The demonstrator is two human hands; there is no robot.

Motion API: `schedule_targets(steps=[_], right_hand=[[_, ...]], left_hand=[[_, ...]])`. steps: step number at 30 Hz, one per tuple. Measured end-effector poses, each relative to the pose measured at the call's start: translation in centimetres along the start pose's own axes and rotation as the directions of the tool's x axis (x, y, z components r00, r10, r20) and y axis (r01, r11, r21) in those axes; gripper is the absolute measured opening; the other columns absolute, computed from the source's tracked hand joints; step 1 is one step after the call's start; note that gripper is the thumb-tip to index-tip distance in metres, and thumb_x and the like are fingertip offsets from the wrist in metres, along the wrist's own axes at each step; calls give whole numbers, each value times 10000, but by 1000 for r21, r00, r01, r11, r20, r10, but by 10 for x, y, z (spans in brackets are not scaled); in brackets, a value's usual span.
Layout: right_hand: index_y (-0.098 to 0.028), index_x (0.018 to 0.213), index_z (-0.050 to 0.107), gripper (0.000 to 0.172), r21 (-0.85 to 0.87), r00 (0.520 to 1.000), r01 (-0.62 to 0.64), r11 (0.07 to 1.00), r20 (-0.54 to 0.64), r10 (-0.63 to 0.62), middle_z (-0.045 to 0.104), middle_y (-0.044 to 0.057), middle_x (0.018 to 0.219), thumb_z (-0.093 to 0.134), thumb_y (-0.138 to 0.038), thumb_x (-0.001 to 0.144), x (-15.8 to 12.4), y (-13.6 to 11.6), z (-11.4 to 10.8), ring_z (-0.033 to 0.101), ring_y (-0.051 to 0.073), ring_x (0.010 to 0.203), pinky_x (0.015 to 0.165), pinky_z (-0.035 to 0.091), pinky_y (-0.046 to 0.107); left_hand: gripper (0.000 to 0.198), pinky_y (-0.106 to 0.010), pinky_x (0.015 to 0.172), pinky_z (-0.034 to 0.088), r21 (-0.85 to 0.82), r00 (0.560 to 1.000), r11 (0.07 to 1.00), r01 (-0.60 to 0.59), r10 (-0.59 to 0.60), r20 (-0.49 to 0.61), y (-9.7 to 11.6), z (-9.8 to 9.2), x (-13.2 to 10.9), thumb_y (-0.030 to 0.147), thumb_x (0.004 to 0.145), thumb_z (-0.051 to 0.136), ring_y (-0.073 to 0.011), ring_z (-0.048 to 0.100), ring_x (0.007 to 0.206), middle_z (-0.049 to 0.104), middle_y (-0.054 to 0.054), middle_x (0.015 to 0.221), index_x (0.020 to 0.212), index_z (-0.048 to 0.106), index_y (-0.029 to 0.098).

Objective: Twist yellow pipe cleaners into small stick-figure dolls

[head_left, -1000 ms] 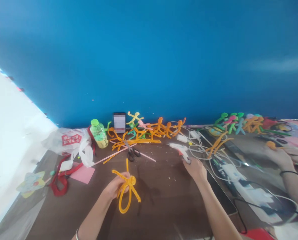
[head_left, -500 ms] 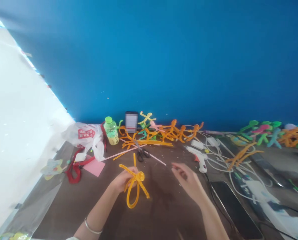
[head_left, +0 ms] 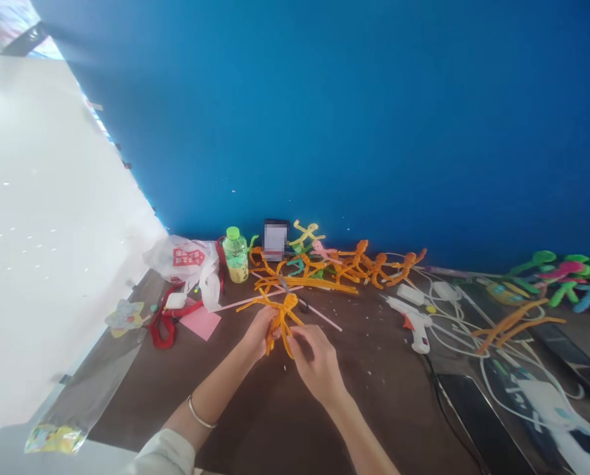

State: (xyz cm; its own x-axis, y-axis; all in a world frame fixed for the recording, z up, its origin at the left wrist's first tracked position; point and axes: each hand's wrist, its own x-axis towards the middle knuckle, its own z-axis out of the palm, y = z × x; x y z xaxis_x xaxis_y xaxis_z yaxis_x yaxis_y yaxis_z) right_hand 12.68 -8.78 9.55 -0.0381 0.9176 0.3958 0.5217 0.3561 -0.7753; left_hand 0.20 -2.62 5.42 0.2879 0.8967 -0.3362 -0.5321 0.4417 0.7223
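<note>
An orange pipe-cleaner figure [head_left: 289, 303], with a coiled round head and long limbs, is held upright above the brown table. My left hand [head_left: 261, 335] grips it from the left, its fingers closed and partly hidden behind the figure. On the other side my right hand [head_left: 317, 359] pinches a lower limb of the figure between thumb and fingers. Just behind the figure lies a pair of scissors [head_left: 303, 305], mostly covered by it. Loose orange pipe cleaners [head_left: 324, 284] lie in a bundle farther back.
At the back left stand a green-capped bottle [head_left: 236, 257] and a white plastic bag [head_left: 188, 257]. Several finished orange figures [head_left: 361, 257] line the wall. To the right are a glue gun [head_left: 413, 320], white cables and a black phone [head_left: 482, 422]. A pink paper [head_left: 202, 323] lies left.
My right hand has moved left and taken hold of the figure's lower limb. The figure has turned more upright, and its loop now looks like narrow strands. The view has shifted slightly left.
</note>
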Motion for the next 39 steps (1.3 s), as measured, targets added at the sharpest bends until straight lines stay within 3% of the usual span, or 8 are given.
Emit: schedule_targets(steps=[4,7,15,19,22,28,33,39], right_hand=[[-181,1033,596,300,113,976,-211,971,-30,215,675,92,889,539,-353,793,1,8,20,641,226,793,722,521,361],[-152,1004,614,332,266,931,-324,908,-79,355,687,104,866,496,-392,809,5,16,28,657,228,738,651,539,347],[-135,922,629,280,290,893,-348,892,-186,409,678,104,873,533,-358,784,14,25,40,644,221,769,707,528,363],[-153,923,639,250,187,918,-210,960,-299,259,667,110,915,467,-306,825,21,27,42,632,218,824,730,520,364],[-170,934,647,244,-17,930,-97,995,-357,85,664,101,875,438,-261,845,27,26,42,625,203,813,722,514,343],[-205,1044,620,313,-372,952,57,926,-261,-163,663,85,921,365,-169,867,32,32,32,626,180,847,722,512,288],[-195,1106,588,354,-447,943,147,882,-205,-261,653,94,935,337,-122,867,34,37,23,627,176,849,735,522,284],[-203,1157,540,363,-382,913,205,901,-256,-316,634,103,941,331,-118,873,32,39,22,603,188,919,790,524,330]], left_hand=[[224,-165,392,265,-21,990,995,-93,90,-104,-2,12,5,291,608,660,-40,389,406,443,53,512,681,511,142],[223,-166,414,297,-38,980,992,-124,116,-161,-4,20,6,293,614,666,-41,403,424,459,50,538,717,540,142],[264,-181,489,379,-66,966,975,-211,198,-167,-2,34,9,306,605,690,-68,492,520,536,21,634,769,568,140],[243,-169,376,268,66,957,972,-227,236,-172,4,33,14,334,617,673,-33,368,380,451,54,502,652,540,134],[238,-168,383,280,73,948,969,-236,246,-202,8,33,18,328,609,675,-29,359,383,446,61,512,669,540,142],[281,-166,382,253,165,927,945,-283,314,-207,18,34,18,304,626,664,-21,316,371,449,74,514,847,585,149],[249,-175,353,191,164,958,959,-231,254,-135,25,36,16,348,638,647,-20,311,349,374,72,457,596,520,138],[262,-166,339,152,-23,994,995,-101,101,28,23,40,15,349,690,601,-19,239,306,286,99,387,616,431,164]])
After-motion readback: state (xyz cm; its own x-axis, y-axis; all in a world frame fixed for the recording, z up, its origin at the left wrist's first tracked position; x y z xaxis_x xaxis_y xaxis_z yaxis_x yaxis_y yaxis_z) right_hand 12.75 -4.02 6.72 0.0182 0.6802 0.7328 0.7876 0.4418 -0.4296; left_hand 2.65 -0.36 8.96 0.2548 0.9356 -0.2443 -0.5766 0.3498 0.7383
